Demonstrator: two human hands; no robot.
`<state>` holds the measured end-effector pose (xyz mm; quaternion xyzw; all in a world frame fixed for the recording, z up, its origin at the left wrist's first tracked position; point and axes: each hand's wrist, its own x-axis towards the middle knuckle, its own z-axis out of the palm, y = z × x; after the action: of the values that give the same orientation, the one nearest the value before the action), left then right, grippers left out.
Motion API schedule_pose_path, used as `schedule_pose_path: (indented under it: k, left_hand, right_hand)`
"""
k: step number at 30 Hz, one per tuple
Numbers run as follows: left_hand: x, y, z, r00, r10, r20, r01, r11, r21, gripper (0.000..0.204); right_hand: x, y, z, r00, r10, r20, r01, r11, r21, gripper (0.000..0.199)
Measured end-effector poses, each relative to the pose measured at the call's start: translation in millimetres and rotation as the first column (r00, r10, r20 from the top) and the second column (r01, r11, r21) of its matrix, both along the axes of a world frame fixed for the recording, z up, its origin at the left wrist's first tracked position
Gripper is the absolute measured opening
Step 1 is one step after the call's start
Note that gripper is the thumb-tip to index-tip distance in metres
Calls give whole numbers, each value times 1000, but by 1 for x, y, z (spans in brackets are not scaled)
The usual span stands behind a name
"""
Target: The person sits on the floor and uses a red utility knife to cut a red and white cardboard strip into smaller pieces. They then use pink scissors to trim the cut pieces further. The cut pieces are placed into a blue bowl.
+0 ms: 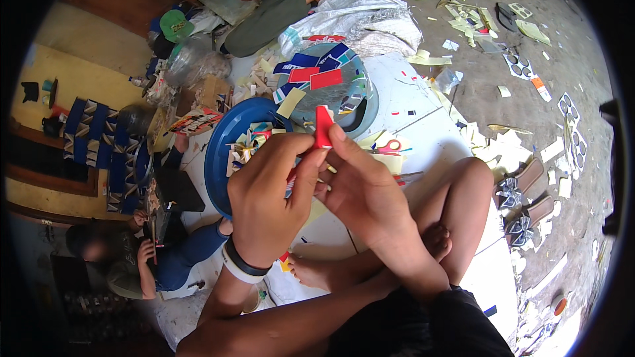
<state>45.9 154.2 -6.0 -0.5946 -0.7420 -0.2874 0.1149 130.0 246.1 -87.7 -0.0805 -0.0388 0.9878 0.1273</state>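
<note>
Between my two hands is a small red folded piece with a pale edge, apparently paper or sticker sheet. Thumb and fingers of my left hand pinch its lower end. My right hand is closed on it from the other side, thumb against its edge and fingers curled below. Just beyond stands a round grey-green tub, with red cards and blue printed strips on top. A blue basin of paper scraps sits left of my hands. Red-handled scissors lie to the right.
My bare legs are folded beneath my arms. A white sack lies at the back, beside a seated person's leg. Another person sits at left. Sandals and scattered paper offcuts lie on the right.
</note>
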Motion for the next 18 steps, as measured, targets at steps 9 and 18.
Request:
schedule_pose_path:
  k: [9, 18]
  left_hand:
    - [-12, -12, 4, 930, 181, 319, -205, 978, 44, 16]
    - [-19, -16, 18, 645, 26, 763, -359, 892, 273, 28]
  right_hand:
    - [-24, 5, -30, 995, -42, 95, 26, 986, 163, 37]
    - [-163, 114, -105, 638, -729, -248, -66, -373, 925, 29]
